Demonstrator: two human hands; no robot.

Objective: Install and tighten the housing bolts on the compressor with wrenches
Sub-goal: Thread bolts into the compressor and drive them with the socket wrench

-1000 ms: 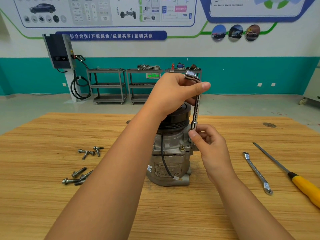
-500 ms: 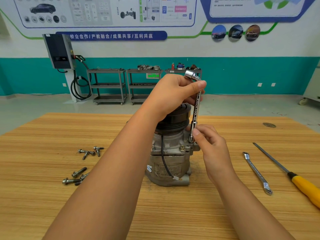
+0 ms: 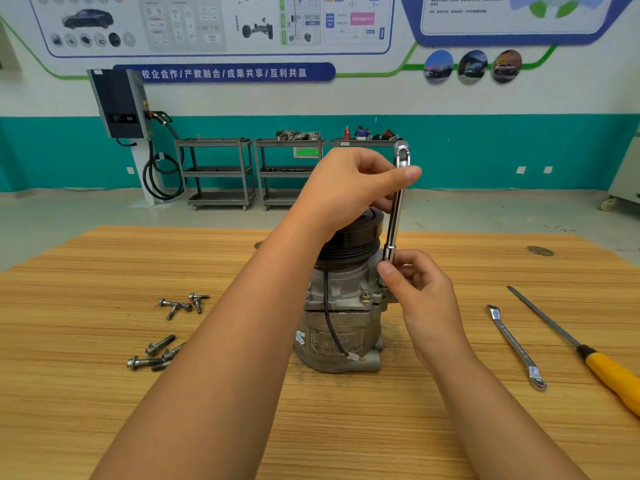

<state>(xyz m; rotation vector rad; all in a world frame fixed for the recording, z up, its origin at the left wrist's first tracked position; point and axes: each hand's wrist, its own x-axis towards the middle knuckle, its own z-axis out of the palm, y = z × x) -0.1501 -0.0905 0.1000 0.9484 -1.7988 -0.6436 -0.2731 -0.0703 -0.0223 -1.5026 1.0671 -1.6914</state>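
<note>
A grey compressor [image 3: 341, 327] with a black pulley on top stands upright in the middle of the wooden table [image 3: 104, 410]. A chrome L-shaped socket wrench [image 3: 394, 216] stands upright at its right shoulder. My left hand [image 3: 349, 188] grips the wrench's upper bend. My right hand [image 3: 415, 289] pinches its lower socket end against the housing. The bolt under the socket is hidden. One fitted bolt [image 3: 365, 296] shows on the front flange.
Several loose bolts lie left of the compressor, one cluster [image 3: 183, 303] farther back and one [image 3: 156, 355] nearer. A flat wrench [image 3: 517, 348] and a yellow-handled screwdriver [image 3: 588, 355] lie on the right. Metal shelf carts [image 3: 252, 171] stand by the far wall.
The wrench's top bend has turned about its upright shaft between my left fingers. My right fingers have shifted slightly on the socket end. The compressor has stayed put.
</note>
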